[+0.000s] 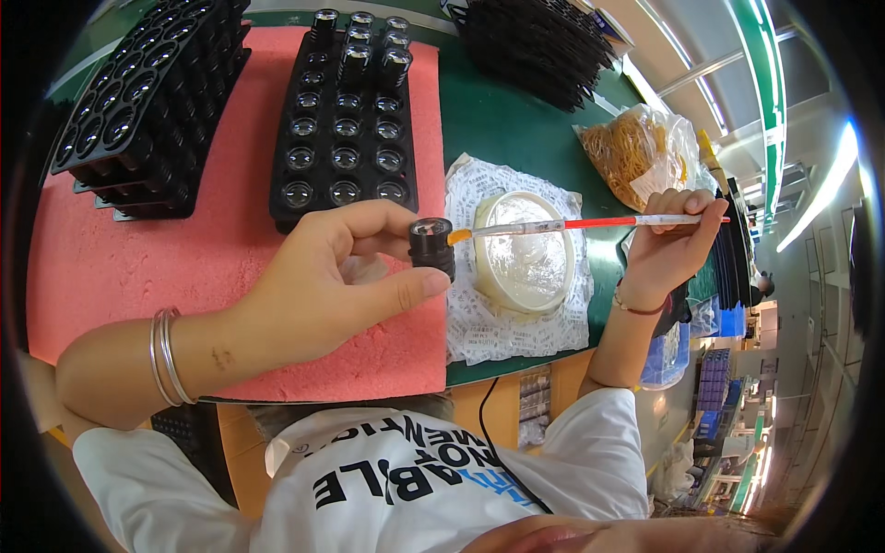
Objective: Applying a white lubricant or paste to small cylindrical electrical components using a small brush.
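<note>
My left hand (318,281) grips a small black lens barrel (430,247) upright between thumb and fingers, its glass face turned up. In my right hand (671,247) is a thin brush (595,223) with a red handle partly wrapped in white. The brush lies level, and its yellow-orange tip meets or nearly meets the barrel's upper right rim; I cannot tell if they touch. Beneath the brush, a round pale dish (480,267) with a shiny, clear-looking surface rests on a printed paper sheet (472,336).
A black tray (279,198) of lens barrels lies on a pink foam mat (240,341). Stacked black trays (171,120) stand at the left. On the green table (507,120) are a bag of rubber bands (636,152) and a pile of black trays (535,46) at the back.
</note>
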